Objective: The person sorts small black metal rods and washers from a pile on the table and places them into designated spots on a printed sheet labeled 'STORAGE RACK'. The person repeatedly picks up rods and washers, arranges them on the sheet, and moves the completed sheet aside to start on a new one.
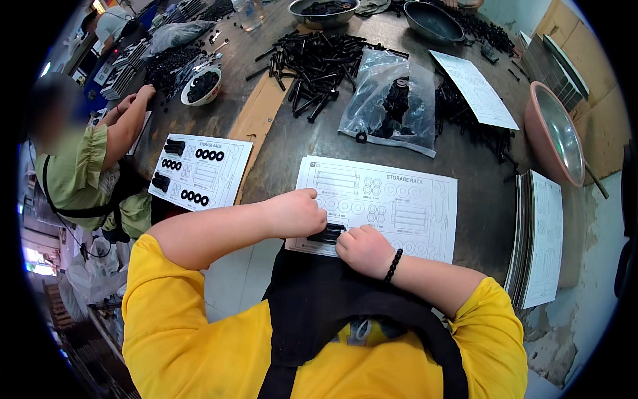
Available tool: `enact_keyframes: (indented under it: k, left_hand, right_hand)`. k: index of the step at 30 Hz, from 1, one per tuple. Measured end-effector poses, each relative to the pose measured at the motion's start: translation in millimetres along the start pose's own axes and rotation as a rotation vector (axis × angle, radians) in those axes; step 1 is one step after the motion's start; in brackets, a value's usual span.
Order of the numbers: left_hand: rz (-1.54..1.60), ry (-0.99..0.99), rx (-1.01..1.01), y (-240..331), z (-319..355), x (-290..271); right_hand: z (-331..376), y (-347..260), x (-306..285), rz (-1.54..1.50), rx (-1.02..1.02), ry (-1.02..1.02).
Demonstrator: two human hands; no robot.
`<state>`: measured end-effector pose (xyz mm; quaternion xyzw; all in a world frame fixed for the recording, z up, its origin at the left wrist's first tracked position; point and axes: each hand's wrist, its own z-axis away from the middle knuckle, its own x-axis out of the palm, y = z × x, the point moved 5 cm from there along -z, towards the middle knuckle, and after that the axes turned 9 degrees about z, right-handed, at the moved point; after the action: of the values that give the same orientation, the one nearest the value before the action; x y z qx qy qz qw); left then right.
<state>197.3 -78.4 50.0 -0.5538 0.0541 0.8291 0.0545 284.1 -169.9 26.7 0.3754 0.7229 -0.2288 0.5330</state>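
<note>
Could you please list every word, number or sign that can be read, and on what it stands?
Central white sheet: heading and corner numeral legible, not copied here; captions too small.
Left white sheet: heading legible, not copied; captions too small.
Upper-right white sheet: print too small.
Sheet stack at right: print too small.

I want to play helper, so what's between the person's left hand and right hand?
In the head view, a few black bolt-like pieces lie between the left hand and right hand, on the printed white sheet.
</note>
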Motion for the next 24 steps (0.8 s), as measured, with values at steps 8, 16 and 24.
enact_keyframes:
  k: [8, 16, 24]
  left_hand:
    - [-0.134, -0.194, 0.076, -3, -28, -11]
    - [0.172, -0.329, -0.118, -29, -28, -16]
    - [0.536, 0.612, -0.549, -121, -67, -24]
  right_hand:
    - [3, 5, 0, -0.068, -0.015, 0.035]
    - [0, 18, 2, -0.25, 0.051, -0.033]
    - [-4, 183, 2, -0.151, 0.588, 0.121]
